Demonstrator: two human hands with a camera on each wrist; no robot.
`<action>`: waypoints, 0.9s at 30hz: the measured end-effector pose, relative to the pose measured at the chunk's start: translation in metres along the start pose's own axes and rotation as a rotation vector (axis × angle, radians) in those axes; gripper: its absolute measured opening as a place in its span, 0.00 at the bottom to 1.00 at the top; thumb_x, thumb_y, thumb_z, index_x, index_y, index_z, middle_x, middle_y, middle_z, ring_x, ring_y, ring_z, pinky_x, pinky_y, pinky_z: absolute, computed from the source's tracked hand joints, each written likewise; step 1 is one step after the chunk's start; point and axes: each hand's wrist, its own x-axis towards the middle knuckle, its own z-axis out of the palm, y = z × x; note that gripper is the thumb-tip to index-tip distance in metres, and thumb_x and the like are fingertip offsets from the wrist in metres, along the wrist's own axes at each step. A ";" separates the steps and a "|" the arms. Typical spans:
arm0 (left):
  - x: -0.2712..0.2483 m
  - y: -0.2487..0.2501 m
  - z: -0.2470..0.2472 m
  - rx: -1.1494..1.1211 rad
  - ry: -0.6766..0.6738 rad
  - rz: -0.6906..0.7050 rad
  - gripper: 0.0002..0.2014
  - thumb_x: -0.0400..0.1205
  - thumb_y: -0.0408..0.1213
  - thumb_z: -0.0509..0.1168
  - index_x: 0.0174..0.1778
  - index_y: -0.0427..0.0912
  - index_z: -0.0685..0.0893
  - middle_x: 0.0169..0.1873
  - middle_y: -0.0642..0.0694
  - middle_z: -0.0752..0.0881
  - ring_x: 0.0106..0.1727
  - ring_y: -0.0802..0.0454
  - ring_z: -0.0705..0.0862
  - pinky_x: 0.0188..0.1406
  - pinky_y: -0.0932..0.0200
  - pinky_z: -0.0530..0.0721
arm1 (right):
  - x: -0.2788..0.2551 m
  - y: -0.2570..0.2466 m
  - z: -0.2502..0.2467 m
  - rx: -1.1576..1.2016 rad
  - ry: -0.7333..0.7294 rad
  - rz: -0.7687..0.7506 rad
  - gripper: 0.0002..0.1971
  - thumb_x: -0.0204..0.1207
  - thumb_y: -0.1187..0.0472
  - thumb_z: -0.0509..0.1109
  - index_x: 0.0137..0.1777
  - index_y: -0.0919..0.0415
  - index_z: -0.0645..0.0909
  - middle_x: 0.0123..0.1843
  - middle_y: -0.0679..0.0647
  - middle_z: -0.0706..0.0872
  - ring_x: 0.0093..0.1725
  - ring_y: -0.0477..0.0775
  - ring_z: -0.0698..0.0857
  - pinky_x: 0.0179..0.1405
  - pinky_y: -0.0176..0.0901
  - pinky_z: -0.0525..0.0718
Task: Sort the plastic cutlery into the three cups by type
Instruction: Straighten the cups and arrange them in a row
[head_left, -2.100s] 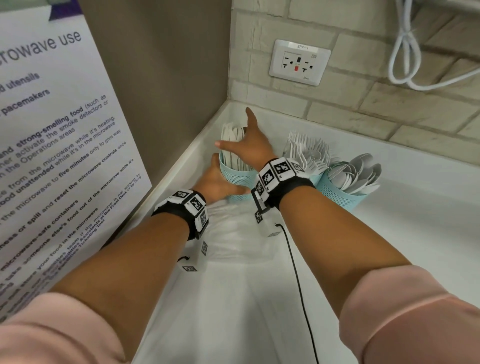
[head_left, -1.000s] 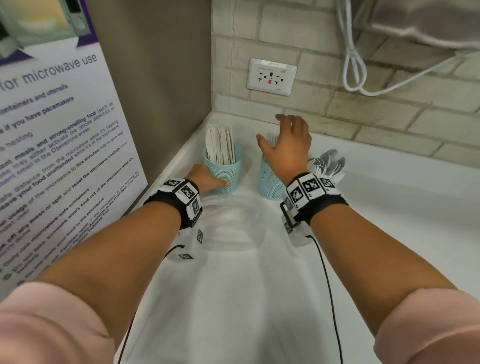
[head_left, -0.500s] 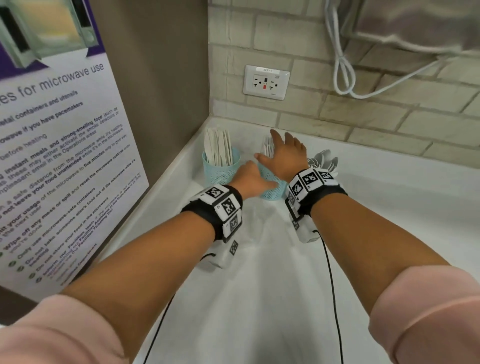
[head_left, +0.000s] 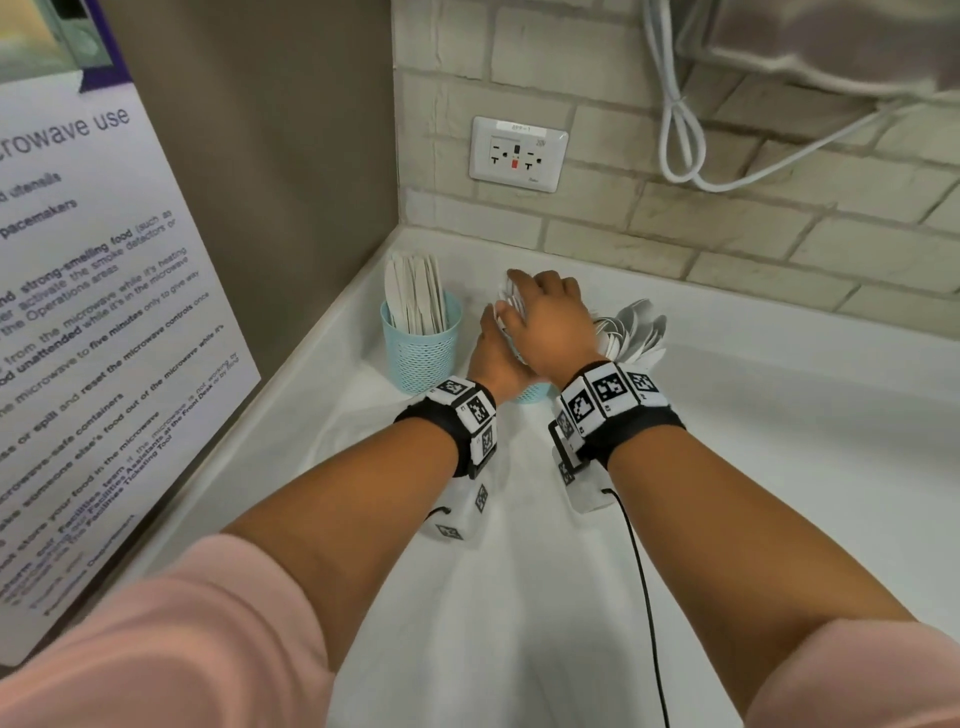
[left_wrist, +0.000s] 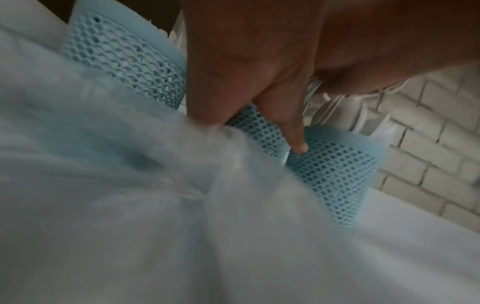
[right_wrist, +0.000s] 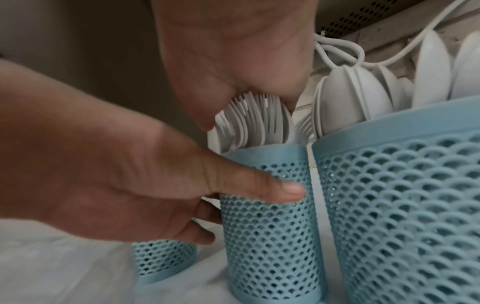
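Three light-blue mesh cups stand in the counter's back corner. The left cup (head_left: 421, 345) holds white knives (head_left: 413, 293). My left hand (head_left: 493, 358) grips the middle cup (right_wrist: 270, 226), thumb across its front. White forks (right_wrist: 257, 119) stick up out of that cup. My right hand (head_left: 545, 317) sits on top of them, fingers curled over the fork heads. The right cup (right_wrist: 402, 195) holds white spoons (head_left: 636, 325) and touches the middle cup. In the head view the hands hide most of the middle cup.
A grey side wall with a poster (head_left: 104, 312) closes the left. The brick back wall carries an outlet (head_left: 517, 154) and a hanging white cord (head_left: 680, 135). A crumpled clear plastic sheet (left_wrist: 130, 185) lies on the white counter (head_left: 779, 467) in front of the cups.
My left hand left the knife cup and took hold of the middle cup. My right hand moved from the knives to the forks, and its fingers went from flat to curled over them.
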 end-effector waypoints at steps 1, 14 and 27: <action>0.001 -0.002 -0.002 -0.005 0.008 0.013 0.45 0.67 0.28 0.78 0.78 0.39 0.61 0.72 0.41 0.74 0.71 0.46 0.76 0.67 0.58 0.75 | -0.001 -0.002 0.000 -0.007 0.006 -0.007 0.25 0.82 0.49 0.57 0.77 0.57 0.67 0.68 0.62 0.76 0.66 0.64 0.72 0.63 0.54 0.73; -0.007 -0.013 -0.010 0.024 -0.022 0.000 0.52 0.61 0.42 0.83 0.75 0.37 0.57 0.65 0.44 0.76 0.67 0.47 0.76 0.68 0.53 0.76 | 0.008 -0.006 -0.002 0.116 -0.087 0.059 0.30 0.75 0.39 0.65 0.75 0.49 0.71 0.69 0.58 0.79 0.67 0.63 0.75 0.61 0.50 0.76; -0.006 -0.016 -0.014 -0.018 -0.047 -0.003 0.50 0.61 0.41 0.83 0.73 0.38 0.59 0.64 0.47 0.75 0.64 0.52 0.74 0.65 0.60 0.73 | 0.018 -0.003 -0.003 0.064 -0.156 0.061 0.32 0.72 0.35 0.65 0.74 0.46 0.71 0.65 0.59 0.80 0.61 0.62 0.81 0.61 0.53 0.78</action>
